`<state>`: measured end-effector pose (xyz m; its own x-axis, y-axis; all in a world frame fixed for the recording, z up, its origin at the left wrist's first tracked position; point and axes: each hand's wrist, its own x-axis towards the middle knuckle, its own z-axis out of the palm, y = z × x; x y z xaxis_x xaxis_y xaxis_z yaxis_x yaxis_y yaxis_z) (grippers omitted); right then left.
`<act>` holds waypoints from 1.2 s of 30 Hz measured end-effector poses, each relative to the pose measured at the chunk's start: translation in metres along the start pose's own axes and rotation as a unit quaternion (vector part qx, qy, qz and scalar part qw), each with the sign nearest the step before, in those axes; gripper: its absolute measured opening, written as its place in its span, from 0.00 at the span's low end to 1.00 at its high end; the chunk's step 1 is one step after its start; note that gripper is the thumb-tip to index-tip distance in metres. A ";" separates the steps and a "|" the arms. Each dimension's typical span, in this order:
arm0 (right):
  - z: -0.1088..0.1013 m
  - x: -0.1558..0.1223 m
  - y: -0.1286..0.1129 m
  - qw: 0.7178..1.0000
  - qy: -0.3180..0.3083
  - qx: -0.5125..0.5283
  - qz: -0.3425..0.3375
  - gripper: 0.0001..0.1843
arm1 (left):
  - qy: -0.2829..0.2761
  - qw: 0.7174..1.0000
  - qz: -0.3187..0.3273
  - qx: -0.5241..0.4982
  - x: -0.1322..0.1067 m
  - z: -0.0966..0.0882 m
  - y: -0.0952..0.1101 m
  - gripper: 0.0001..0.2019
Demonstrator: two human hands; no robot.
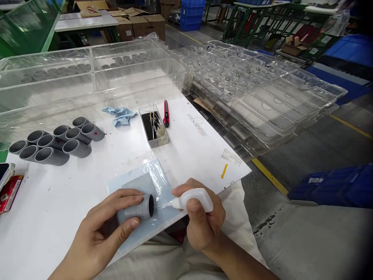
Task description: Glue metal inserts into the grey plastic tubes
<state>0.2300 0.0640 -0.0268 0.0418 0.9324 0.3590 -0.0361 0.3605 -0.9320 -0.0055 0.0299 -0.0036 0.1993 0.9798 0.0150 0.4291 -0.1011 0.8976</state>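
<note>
Low in the head view, my left hand (106, 227) grips a short grey plastic tube (139, 209) lying on its side, its dark open end facing right. Under it is a light blue sheet (161, 186) with a shiny clear film. My right hand (204, 225) is closed around a small white squeeze bottle (196, 198). The bottle is tilted, and its thin clear nozzle points left toward the tube's open end. Whether the tip touches the rim I cannot tell. Several similar grey tubes (76, 148) stand grouped on the white table (72, 186) at the left.
Behind my hands are a small clear box (159, 143) of tools, a red utility knife (166, 113) and a crumpled blue cloth (120, 116). Clear plastic trays (122, 79) line the table's back. More clear trays (262, 93) are stacked at the right. A red packet (11, 193) lies far left.
</note>
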 end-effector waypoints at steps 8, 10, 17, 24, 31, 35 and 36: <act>-0.001 -0.001 0.000 1.000 -0.001 0.015 0.016 0.15 | 0.017 1.000 -0.009 0.000 0.002 0.003 0.004 0.17; -0.001 -0.002 0.001 0.999 0.010 0.032 0.023 0.14 | 0.022 1.000 -0.012 -0.001 0.002 0.002 0.004 0.17; 0.001 -0.001 0.000 0.995 0.019 0.059 0.073 0.15 | 0.034 0.999 -0.024 -0.017 0.001 0.004 0.004 0.16; 0.000 0.002 -0.005 0.996 0.015 0.013 0.087 0.17 | 0.041 0.999 -0.028 -0.020 0.002 0.006 0.004 0.15; 0.001 0.005 -0.008 0.995 0.020 0.007 0.095 0.17 | 0.037 0.999 -0.028 -0.005 0.000 0.004 0.003 0.15; 0.002 0.005 -0.007 0.995 0.027 0.013 0.097 0.17 | 0.049 0.998 -0.038 0.000 -0.001 0.006 0.005 0.14; 0.002 0.005 -0.007 0.995 0.028 0.014 0.098 0.16 | 0.055 0.998 -0.043 0.000 -0.001 0.006 0.005 0.14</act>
<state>0.2285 0.0661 -0.0185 0.0878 0.9820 0.1672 -0.0762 0.1740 -0.9818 0.0015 0.0271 -0.0015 0.0641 0.9979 -0.0132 0.4410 -0.0164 0.8973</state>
